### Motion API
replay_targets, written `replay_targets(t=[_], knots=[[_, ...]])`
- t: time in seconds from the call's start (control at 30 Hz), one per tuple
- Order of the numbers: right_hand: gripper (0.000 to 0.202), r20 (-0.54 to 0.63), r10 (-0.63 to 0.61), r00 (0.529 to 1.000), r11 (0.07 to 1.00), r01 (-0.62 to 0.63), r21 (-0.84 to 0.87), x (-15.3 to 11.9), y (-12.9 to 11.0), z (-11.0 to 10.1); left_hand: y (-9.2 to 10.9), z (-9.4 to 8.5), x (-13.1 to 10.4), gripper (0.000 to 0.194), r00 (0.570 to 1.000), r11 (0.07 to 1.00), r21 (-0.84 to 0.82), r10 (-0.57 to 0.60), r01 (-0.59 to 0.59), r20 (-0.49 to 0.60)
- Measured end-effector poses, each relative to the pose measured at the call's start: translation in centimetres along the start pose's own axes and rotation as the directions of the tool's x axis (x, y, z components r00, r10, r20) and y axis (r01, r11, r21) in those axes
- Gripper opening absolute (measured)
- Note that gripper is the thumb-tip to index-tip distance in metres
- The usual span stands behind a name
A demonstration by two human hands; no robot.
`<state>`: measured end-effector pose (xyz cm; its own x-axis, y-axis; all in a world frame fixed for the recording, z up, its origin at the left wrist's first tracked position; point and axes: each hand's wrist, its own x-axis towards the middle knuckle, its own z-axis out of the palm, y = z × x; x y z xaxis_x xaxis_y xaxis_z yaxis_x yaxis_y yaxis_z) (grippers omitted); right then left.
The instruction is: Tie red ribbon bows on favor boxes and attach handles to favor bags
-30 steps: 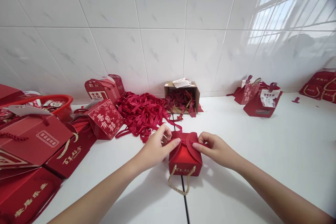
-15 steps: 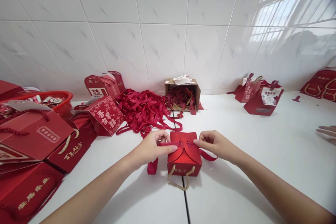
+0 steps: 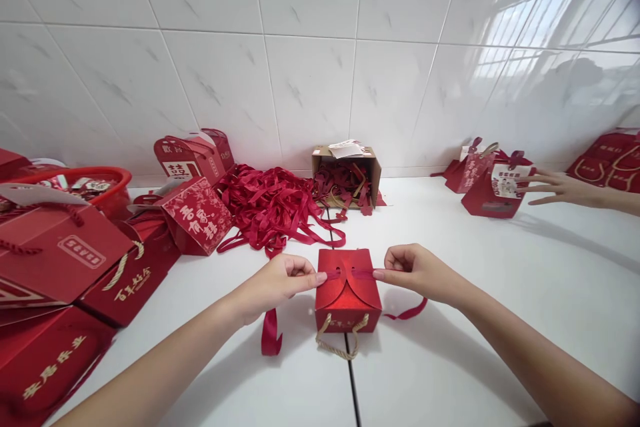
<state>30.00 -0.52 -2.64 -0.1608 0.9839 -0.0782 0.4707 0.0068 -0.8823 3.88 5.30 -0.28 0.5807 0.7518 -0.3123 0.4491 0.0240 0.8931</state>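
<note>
A small red gift box with curved top flaps stands upright on the white table. A gold rope handle hangs down its front. Dark red ribbon runs through the holes in the flaps. At the box's left edge, my left hand pinches the ribbon between thumb and finger, and one tail dangles below that hand. My right hand pinches the ribbon at the right edge, its other tail curling onto the table.
A heap of red ribbons lies behind, beside a cardboard box of red pieces. Red gift boxes and a red basin crowd the left. Another person's hand reaches to a red bag at the right.
My left hand has drawn a little outward to the left, and the ribbon lies straighter across the top. The other person's hand has come in from the right to the red bag.
</note>
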Motion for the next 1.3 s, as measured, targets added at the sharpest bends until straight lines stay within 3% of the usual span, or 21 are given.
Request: replay_targets(t=[0.2,0.33,0.5,0.6,0.67,0.7,0.77,0.87,0.97,1.03,1.1,1.17,1.2,1.3], knots=[[0.047,0.106,0.07,0.992,0.991,-0.081,0.108,-0.4,1.2,0.1,-1.3,0.0,-0.3,0.04,0.991,0.978,-0.188,-0.063,0.085,0.118],[0.048,0.109,0.063,0.992,0.989,-0.077,0.124,-0.3,1.5,-0.2,-1.4,-0.4,-0.7,0.039,0.992,0.988,-0.138,-0.047,0.063,0.115],[0.039,0.014,0.029,0.999,0.996,-0.03,0.08,-0.9,1.6,-0.3,-1.6,-1.5,-0.8,0.033,0.987,0.993,0.109,0.069,-0.054,-0.143],[0.031,-0.178,0.009,0.984,0.988,-0.037,-0.151,-2.5,1.2,-0.4,-1.7,-2.1,-1.8,0.029,0.9,0.943,0.299,0.253,-0.148,-0.354],[0.026,-0.276,-0.033,0.961,0.932,-0.07,-0.357,-3.8,0.6,-0.5,-1.5,-2.0,-3.0,0.031,0.863,0.918,0.375,0.292,-0.131,-0.412],[0.024,-0.266,-0.041,0.963,0.901,-0.08,-0.427,-4.4,0.3,-0.4,-1.4,-1.7,-3.7,0.034,0.89,0.92,0.378,0.254,-0.101,-0.379],[0.026,-0.136,0.001,0.991,0.877,-0.066,-0.476,-5.2,-0.2,-0.1,-1.1,-0.8,-4.8,0.041,0.969,0.931,0.363,0.123,-0.038,-0.214],[0.025,0.116,0.078,0.99,0.936,-0.033,-0.349,-5.1,0.1,0.9,-1.2,0.9,-5.1,0.038,1.0,0.937,0.348,0.006,-0.013,0.021],[0.015,0.175,0.079,0.981,0.997,-0.075,-0.029,-4.1,1.5,2.0,-2.2,1.7,-3.8,0.046,0.996,0.961,0.27,-0.07,0.055,0.048],[0.023,0.096,0.08,0.992,0.948,-0.105,0.301,-3.4,2.3,2.6,-2.9,1.6,-2.7,0.057,0.992,0.984,0.127,-0.127,0.127,-0.011],[0.032,-0.053,0.097,0.994,0.798,-0.045,0.601,-2.9,2.7,2.8,-3.2,1.0,-1.9,0.059,0.99,0.993,-0.087,-0.091,0.082,-0.106],[0.034,-0.206,0.127,0.97,0.645,0.077,0.76,-2.5,2.5,2.6,-2.7,0.3,-1.5,0.053,0.966,0.955,-0.279,0.03,-0.104,-0.258],[0.034,-0.268,0.14,0.953,0.595,0.135,0.792,-2.4,2.2,2.3,-2.2,0.1,-1.5,0.048,0.934,0.916,-0.339,0.091,-0.214,-0.345],[0.029,-0.439,0.144,0.887,0.574,0.286,0.767,-1.9,0.9,0.9,0.1,-0.4,-2.0,0.041,0.822,0.806,-0.389,0.198,-0.447,-0.534]])
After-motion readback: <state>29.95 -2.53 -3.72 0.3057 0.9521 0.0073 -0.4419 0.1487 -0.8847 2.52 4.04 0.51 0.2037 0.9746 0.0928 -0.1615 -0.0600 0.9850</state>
